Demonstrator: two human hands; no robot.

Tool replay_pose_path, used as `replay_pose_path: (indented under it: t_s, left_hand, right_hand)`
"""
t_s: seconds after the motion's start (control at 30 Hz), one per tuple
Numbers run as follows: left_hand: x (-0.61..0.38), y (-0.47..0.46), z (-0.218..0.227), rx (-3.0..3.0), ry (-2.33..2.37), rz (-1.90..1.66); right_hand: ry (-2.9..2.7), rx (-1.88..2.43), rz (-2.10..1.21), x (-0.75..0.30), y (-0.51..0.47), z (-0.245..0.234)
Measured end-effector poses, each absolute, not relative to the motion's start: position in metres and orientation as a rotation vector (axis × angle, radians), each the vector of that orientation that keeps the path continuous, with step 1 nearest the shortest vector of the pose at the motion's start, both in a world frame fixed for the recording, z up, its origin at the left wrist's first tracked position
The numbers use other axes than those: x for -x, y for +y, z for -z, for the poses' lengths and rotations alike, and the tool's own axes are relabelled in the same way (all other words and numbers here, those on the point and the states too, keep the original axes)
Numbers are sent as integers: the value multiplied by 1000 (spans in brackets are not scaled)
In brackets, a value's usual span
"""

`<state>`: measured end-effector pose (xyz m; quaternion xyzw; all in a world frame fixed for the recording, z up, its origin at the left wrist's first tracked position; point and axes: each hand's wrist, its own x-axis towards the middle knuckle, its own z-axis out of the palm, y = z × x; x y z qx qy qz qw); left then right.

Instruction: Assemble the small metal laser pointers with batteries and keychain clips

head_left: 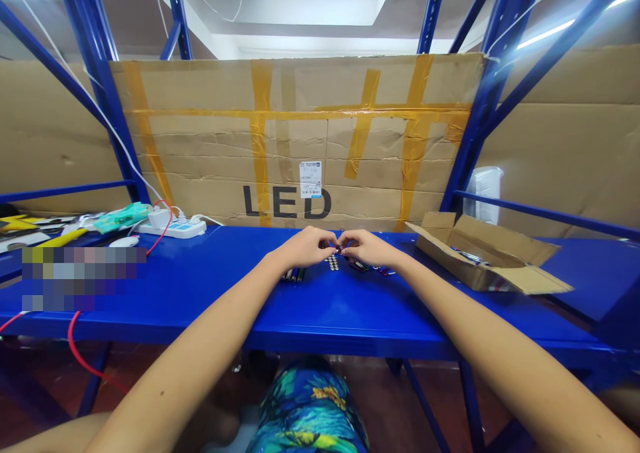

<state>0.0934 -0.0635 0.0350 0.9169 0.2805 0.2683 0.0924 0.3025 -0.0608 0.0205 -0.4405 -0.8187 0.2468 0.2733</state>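
A tiny dark part [340, 246] is held just above the blue shelf [320, 306]; small silver pieces [333, 262] are clustered directly beneath it.

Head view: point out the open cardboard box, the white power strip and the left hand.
open cardboard box [535, 278], head view, front flap.
white power strip [183, 229], head view, top face.
left hand [303, 246], head view, knuckles.

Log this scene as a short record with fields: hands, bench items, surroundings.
left hand: fingers pinch a small part, too small to identify
right hand: pinches the same small part
beneath hands: silver pieces, dark sticks, coloured bits
surface: blue bench
right side: open box
left side: power strip
behind: cardboard sheet marked LED
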Motion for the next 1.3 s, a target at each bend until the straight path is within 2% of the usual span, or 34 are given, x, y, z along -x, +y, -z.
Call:
replay_pose_path:
  t_s: [0.27,0.47,0.67,0.8,1.0,1.3]
  left_hand:
    - [-85,-52,-35,-2716,987,-859]
    - [-79,-49,-31,-2907,1411,-452]
    - [-88,-55,-28,-3001,1454,-219]
    - [-90,-52,-26,-2963,1382,-408]
    - [-96,-50,-29,-2606,1052,-1023]
    - [-101,-51,-28,-2462,946,-1138]
  right_hand:
    - [-2244,1153,-655,-301,-65,-24]
    - [-2280,1157,-697,-298,-71,-25]
    - [-2320,1128,-692,-298,-68,-21]
    - [-2339,1095,-629,-297,-68,-20]
    - [-2291,1121,-421,-299,-64,-22]
    - [-2259,1004,-143,-300,-55,-17]
